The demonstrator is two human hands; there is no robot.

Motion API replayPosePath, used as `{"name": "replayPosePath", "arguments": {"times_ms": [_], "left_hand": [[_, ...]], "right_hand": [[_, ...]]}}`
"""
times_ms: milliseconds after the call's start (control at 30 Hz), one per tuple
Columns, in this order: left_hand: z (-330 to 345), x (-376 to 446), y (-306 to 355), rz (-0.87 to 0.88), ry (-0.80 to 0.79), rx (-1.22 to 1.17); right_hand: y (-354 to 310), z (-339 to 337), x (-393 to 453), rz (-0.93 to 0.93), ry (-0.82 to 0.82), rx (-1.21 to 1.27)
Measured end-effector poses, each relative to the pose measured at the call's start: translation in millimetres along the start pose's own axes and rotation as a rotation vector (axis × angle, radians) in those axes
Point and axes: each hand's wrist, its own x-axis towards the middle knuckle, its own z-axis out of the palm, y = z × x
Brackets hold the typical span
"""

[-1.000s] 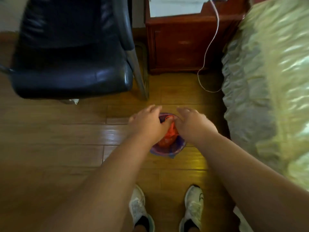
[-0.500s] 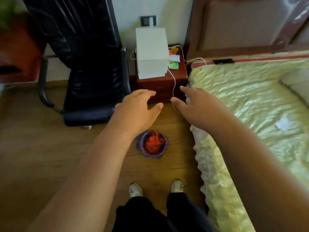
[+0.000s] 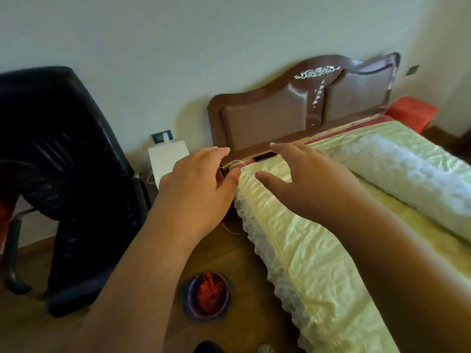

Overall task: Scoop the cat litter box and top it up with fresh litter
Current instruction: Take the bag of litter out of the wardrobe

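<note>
I see a small round purple plastic bin (image 3: 207, 299) lined with crumpled orange bag (glossy, wrinkled) on the wooden floor (image 3: 33, 324) beside the bed's quilted pale-green bedspread (image 3: 316, 271). My left hand (image 3: 196, 189) and right hand (image 3: 305, 179) hover above, fingers loosely spread, holding nothing.

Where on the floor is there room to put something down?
Bare floor lies in front of the black chair, left of the small bin. It is tight between the bin and the bed. Both hands, left and right, hold nothing.

one chair (image 3: 76, 174), one bed (image 3: 331, 250), two hands (image 3: 196, 189)
</note>
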Motion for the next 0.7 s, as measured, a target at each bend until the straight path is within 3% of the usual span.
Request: {"name": "replayPosePath", "arguments": {"times_ms": [433, 700], "left_hand": [[8.0, 55.3, 35.8, 0.585, -0.276, -0.066], [28.5, 15.1, 81.4, 0.967, -0.454, -0.141]], "right_hand": [[14.5, -28.1, -72.5, 0.589, 0.182, -0.018], [-4.2, -19.1, -181.0, 1.023, 0.33, -0.025]]}}
